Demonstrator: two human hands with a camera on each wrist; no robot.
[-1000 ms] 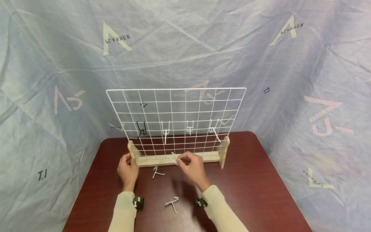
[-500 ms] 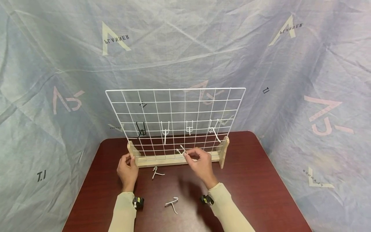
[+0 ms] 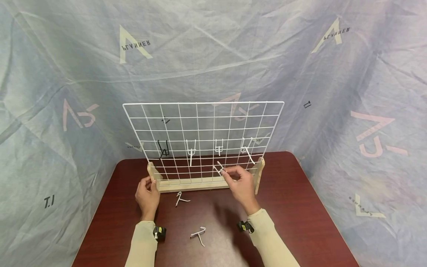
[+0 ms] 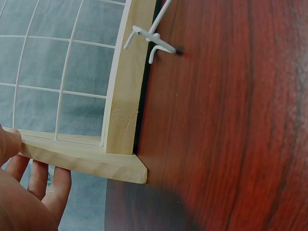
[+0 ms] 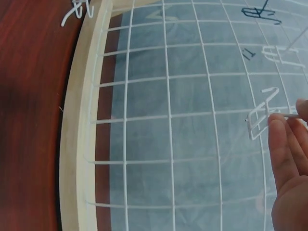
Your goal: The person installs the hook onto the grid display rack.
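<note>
My right hand point(image 3: 241, 185) pinches a white wire hook point(image 3: 220, 171) between thumb and fingers, in front of the grid's lower right part. In the right wrist view the hook's bent back end point(image 5: 263, 102) points toward the mesh and overlaps it. My left hand point(image 3: 148, 196) grips the left wooden side piece point(image 3: 154, 174) of the stand, thumb on one side and fingers on the other in the left wrist view. The white wire grid point(image 3: 203, 102) stands upright in this wooden base. A black hook point(image 3: 163, 151) and three white hooks point(image 3: 191, 152) hang on it in a row.
Two loose white hooks lie on the dark red table point(image 3: 293, 222): one hook point(image 3: 180, 199) just in front of the base, another hook point(image 3: 199, 232) nearer the front between the forearms. Grey printed cloth point(image 3: 213, 48) surrounds the table at the back and sides.
My right hand has carried the pinched hook rightward and up along the front of the grid. The left hand stays on the side piece.
</note>
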